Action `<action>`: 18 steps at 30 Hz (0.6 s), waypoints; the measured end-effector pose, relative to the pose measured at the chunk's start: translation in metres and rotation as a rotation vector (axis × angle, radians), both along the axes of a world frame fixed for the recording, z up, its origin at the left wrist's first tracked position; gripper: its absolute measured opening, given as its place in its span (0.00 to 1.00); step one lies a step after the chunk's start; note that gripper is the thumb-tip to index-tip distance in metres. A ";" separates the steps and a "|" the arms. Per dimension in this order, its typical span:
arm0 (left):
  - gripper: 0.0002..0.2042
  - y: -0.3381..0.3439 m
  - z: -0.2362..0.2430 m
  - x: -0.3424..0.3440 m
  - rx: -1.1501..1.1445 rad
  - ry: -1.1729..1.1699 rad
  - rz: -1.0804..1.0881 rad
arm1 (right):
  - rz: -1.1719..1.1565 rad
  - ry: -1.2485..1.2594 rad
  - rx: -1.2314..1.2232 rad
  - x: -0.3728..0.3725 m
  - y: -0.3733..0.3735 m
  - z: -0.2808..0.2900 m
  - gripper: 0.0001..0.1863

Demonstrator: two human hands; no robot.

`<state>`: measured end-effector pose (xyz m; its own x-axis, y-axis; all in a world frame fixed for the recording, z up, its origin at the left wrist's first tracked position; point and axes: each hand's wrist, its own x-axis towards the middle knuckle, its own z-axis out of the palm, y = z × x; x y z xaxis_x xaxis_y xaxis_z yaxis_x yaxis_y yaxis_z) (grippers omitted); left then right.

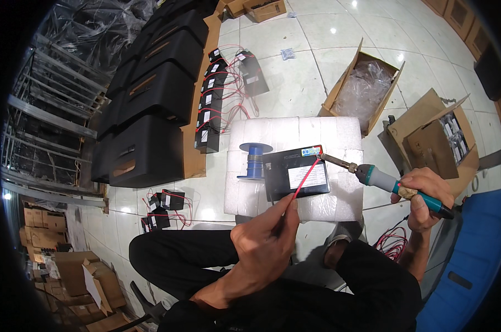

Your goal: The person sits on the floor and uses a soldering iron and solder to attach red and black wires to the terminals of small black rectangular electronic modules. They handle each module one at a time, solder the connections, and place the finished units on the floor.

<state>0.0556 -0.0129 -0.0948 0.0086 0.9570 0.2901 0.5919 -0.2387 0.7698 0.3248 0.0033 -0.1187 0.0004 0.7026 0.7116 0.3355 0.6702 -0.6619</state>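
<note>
A black battery (277,176) with a white label lies on a white foam block (347,205) in front of me. My left hand (267,232) pinches a red wire (306,180), whose far end meets the battery's upper right corner. In my right hand (424,198) is a teal and grey soldering iron (381,179), pointing left. Its tip is at that same corner, by the wire's end; whether they touch is too small to tell. Left of the battery, a blue spool (255,161) of solder stands on the foam.
Several black batteries with red wires (208,99) line the floor at the far left, and more (170,200) lie by my left knee. Large black cases (153,146) stand behind them. Open cardboard boxes (347,88) sit at the right, beside a blue plastic surface (471,254).
</note>
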 end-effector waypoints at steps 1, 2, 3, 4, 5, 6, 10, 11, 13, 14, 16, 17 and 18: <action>0.07 0.000 0.000 0.000 -0.002 -0.017 -0.001 | -0.003 -0.003 0.000 0.000 0.000 0.000 0.15; 0.07 0.000 -0.001 0.001 -0.008 -0.030 0.002 | -0.016 -0.019 0.007 0.000 0.000 0.000 0.15; 0.07 0.000 -0.001 0.001 -0.016 -0.039 0.004 | -0.010 -0.006 -0.001 0.001 0.000 0.000 0.15; 0.07 0.000 -0.001 0.001 -0.016 -0.035 0.005 | -0.013 -0.008 -0.001 0.001 0.000 -0.001 0.15; 0.07 0.000 -0.001 0.001 -0.019 -0.027 0.004 | -0.027 -0.029 0.009 0.001 0.000 -0.001 0.15; 0.07 0.000 0.000 0.001 -0.026 -0.018 0.006 | -0.016 -0.012 -0.002 0.001 0.000 -0.001 0.15; 0.07 0.000 0.002 0.002 -0.023 0.000 -0.004 | -0.001 -0.015 -0.025 0.002 -0.001 0.001 0.14; 0.07 0.000 0.003 0.002 -0.034 0.008 -0.006 | -0.007 -0.037 -0.022 0.002 -0.001 0.002 0.14; 0.07 -0.001 0.005 0.002 -0.049 0.021 -0.006 | 0.035 -0.026 -0.033 0.002 0.000 0.005 0.13; 0.07 -0.001 0.005 0.002 -0.051 0.025 -0.005 | 0.031 -0.051 -0.019 0.003 0.000 0.006 0.13; 0.07 -0.001 0.006 0.003 -0.055 0.027 -0.003 | 0.068 -0.061 -0.015 0.004 0.001 0.009 0.13; 0.07 -0.001 0.006 0.003 -0.056 0.025 -0.003 | 0.065 -0.089 0.004 0.004 0.002 0.010 0.14; 0.07 -0.001 0.006 0.003 -0.065 0.025 -0.001 | 0.084 -0.085 0.004 0.004 0.002 0.011 0.14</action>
